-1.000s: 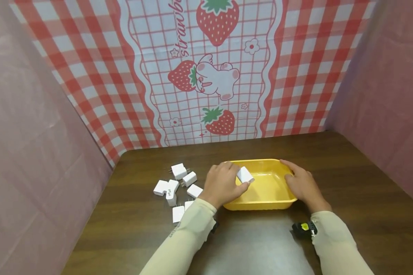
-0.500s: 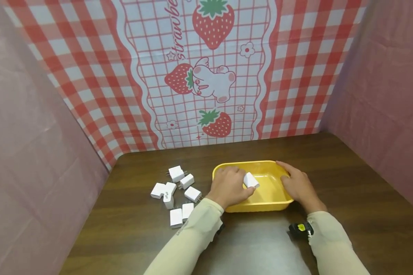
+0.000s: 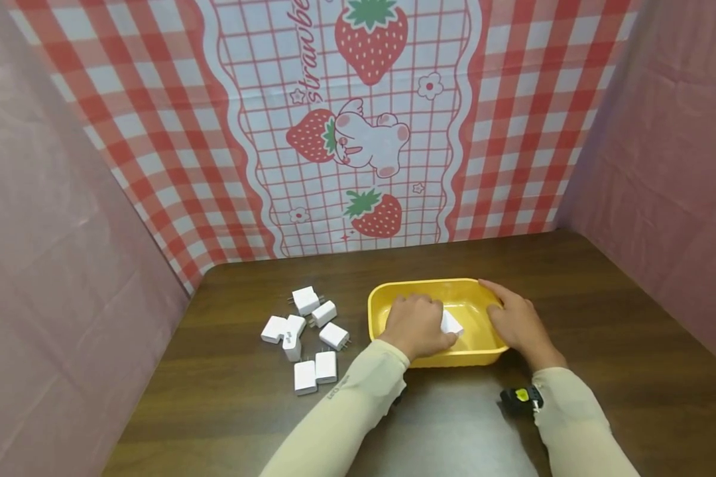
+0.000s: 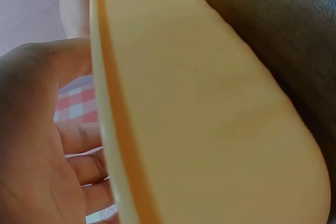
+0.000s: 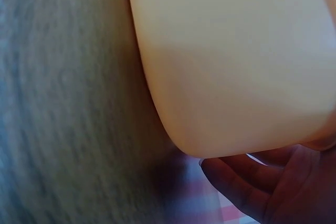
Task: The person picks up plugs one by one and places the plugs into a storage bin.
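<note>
My left hand (image 3: 416,326) reaches down into a yellow plastic basin (image 3: 388,286) and grips a white charger plug (image 3: 451,323) between thumb and fingers. Most of that plug is covered by the hand in the head view. In the left wrist view the basin's near wall (image 4: 199,103) stands in front of the fingertips and hides the plug. My right hand (image 3: 519,324) holds the basin's right end, thumb over the rim and the other fingers along the outside. The right wrist view shows those fingers (image 5: 236,182) against the basin's outer wall.
Several white charger plugs (image 3: 334,336) lie loosely grouped on the brown wooden table (image 3: 227,411), left of the basin. A red-and-white checked strawberry cloth (image 3: 358,132) hangs behind the table. Pink cloths (image 3: 662,165) hang at both sides.
My left hand has moved right and down into the basin with the charger plug. The right hand keeps its hold on the basin. The view has shifted slightly.
</note>
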The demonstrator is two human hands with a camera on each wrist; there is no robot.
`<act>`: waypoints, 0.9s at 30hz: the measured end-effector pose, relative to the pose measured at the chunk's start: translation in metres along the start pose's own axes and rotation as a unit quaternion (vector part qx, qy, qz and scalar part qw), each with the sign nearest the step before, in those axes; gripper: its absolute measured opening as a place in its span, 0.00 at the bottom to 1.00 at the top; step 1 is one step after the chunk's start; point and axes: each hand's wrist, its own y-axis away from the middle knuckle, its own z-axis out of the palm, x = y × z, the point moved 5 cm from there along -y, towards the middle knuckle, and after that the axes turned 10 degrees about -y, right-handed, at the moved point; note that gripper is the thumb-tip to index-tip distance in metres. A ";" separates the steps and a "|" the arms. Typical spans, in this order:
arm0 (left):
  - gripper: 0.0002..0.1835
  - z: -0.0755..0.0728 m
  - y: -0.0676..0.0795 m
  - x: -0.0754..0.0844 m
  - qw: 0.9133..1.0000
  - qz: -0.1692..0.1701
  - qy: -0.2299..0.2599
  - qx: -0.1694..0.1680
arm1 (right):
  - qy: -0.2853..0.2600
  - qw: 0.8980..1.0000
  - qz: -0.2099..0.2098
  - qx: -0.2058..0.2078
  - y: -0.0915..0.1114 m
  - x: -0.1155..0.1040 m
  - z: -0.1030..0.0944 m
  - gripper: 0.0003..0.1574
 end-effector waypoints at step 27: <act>0.23 0.006 -0.021 0.033 0.997 0.020 -0.027 -0.062 | 0.005 0.999 -0.026 0.018 0.000 -0.001 0.001 0.34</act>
